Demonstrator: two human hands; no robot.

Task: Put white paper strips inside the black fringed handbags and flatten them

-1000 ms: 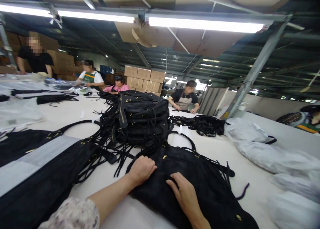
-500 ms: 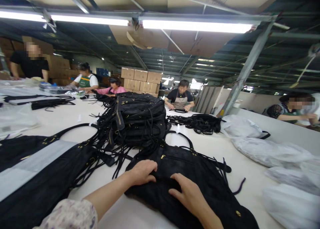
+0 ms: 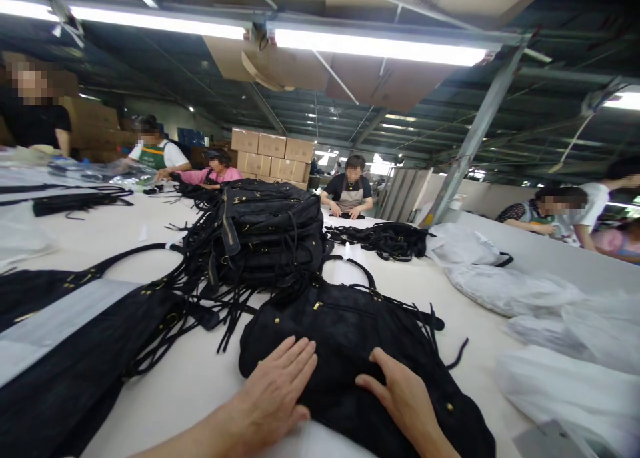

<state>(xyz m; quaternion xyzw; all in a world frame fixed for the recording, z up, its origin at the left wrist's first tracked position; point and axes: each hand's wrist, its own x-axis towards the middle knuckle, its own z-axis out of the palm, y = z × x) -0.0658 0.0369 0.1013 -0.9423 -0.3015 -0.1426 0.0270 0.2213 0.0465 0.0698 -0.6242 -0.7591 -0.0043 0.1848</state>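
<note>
A black bag (image 3: 345, 331) with a zip, gold studs and a looped handle lies on the white table in front of me. Flat on its lower left part rests my left hand (image 3: 280, 388), fingers stretched out and side by side. My right hand (image 3: 400, 391) touches the bag's middle right, thumb and fingers apart, holding nothing; its outer fingers are partly hidden. Behind the bag rises a stack of black bags (image 3: 273, 235) with fringes and straps. Another black bag (image 3: 85, 351) lies at the left, a pale strip (image 3: 65, 318) across it.
White plastic-wrapped items (image 3: 515, 288) line the table's right side. Black straps and bags (image 3: 390, 238) lie beyond the stack. Several people work around the far side, one in an apron (image 3: 350, 195). Cardboard boxes (image 3: 270, 155) stand behind them.
My left hand has moved down and toward me, and its curled fingers are now flat on the bag. My right hand has shifted slightly right in view. The view has turned a little right.
</note>
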